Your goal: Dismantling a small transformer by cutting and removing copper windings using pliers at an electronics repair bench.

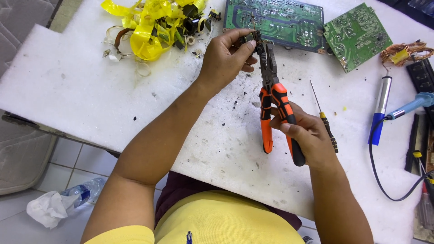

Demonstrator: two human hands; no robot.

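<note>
Small dark part (250, 37), pinched in the left hand (224, 58) just in front of the blue circuit board (274, 22); the fingers wrap it closely, so its shape is mostly hidden, and it is held clear of the white foam mat (68, 81) rather than resting on it; probably so the tool can reach it from below.

Pliers (274, 97), orange and black handles, in the right hand (307, 135), nearer the person than the board; the nose points up at the part and meets it at the left fingertips; whether the nose bites the part or only touches it cannot be told; the hand is closed around the handles near their lower ends, likely for leverage.

Thin screwdriver (323, 116) lies on the mat just beside the right hand, on its far side from the pliers; within easy reach.

Green circuit board (356, 35) sits touching the right end of the blue board; a copper wire coil (403, 53) lies to the right of it.

Left of the blue board, a heap of yellow tape (147, 25) with dark scraps, set aside away from the hands.

Right of and nearer than the board: a blue-handled tube tool (379, 110) and a soldering iron (413, 105), its cord (384, 180) looping off toward the mat's near edge.

Black crumbs dot the mat between the hands.

On the floor tiles, well off the mat's near-left side: a plastic bottle (86, 192) beside a crumpled tissue (47, 208).
</note>
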